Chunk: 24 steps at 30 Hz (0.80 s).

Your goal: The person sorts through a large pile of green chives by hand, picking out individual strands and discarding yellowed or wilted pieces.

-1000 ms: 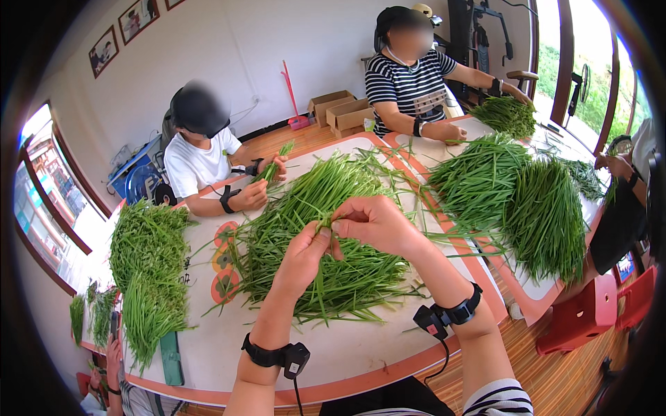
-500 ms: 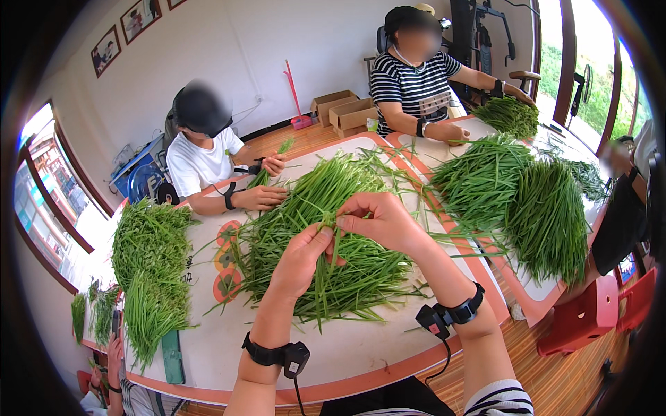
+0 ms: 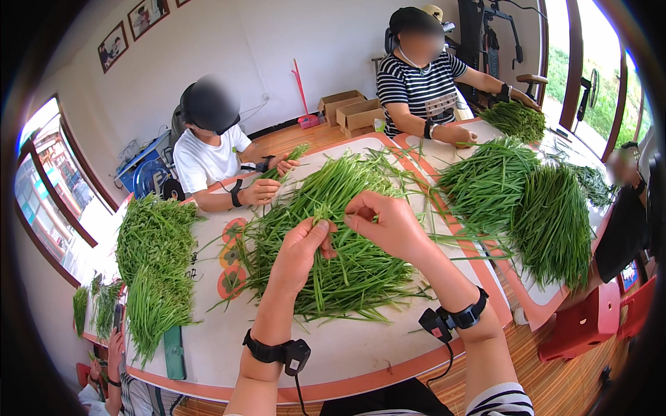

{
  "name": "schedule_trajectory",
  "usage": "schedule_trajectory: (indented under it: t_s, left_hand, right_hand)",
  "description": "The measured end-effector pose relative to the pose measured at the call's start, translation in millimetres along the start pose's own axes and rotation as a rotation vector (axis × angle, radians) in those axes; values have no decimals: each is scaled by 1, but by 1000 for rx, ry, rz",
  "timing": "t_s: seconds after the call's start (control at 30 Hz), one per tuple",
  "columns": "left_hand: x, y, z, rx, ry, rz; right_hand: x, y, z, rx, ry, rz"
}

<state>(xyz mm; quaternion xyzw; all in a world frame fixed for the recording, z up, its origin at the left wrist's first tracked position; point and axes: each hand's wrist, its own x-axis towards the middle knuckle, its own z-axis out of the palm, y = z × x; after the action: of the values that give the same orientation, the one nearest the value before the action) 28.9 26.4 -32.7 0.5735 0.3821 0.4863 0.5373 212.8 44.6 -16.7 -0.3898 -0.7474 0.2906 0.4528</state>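
Note:
A loose heap of long green chive-like stalks (image 3: 374, 288) spreads over the table before me. Above it my left hand (image 3: 300, 246) is closed round a small bunch of stalks (image 3: 322, 212), whose pale tips poke out past the thumb; the lower stems merge with the heap behind. My right hand (image 3: 387, 225) hovers just to the right, thumb and fingers pinched together, a small gap from the bunch. Whether anything is in that pinch is too small to tell.
Neat piles of greens lie at the left (image 3: 156, 277) and right (image 3: 551, 222). A green flat case (image 3: 174, 353) rests by the table's near left edge. Across the table, a person in white (image 3: 208, 159) holds stalks; another in stripes (image 3: 423, 90) touches a bundle. Red stools (image 3: 583, 322) stand right.
My right hand has drawn away from the bunch, up and to the right. My left hand still grips it. The person in white has raised their stalks slightly.

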Motion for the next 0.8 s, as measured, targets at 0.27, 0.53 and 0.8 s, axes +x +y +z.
schedule_trajectory:
  t_s: [0.27, 0.53, 0.8]
  left_hand:
    - [-1, 12, -13, -203, 81, -87]
    - [1, 8, -8, -316, -3, -155]
    - [1, 5, -11, -416, -95, -212]
  right_hand:
    - [-14, -13, 17, -235, -154, -370]
    - [-15, -14, 20, -374, -10, -444]
    - [-9, -16, 13, -188, 58, -524]
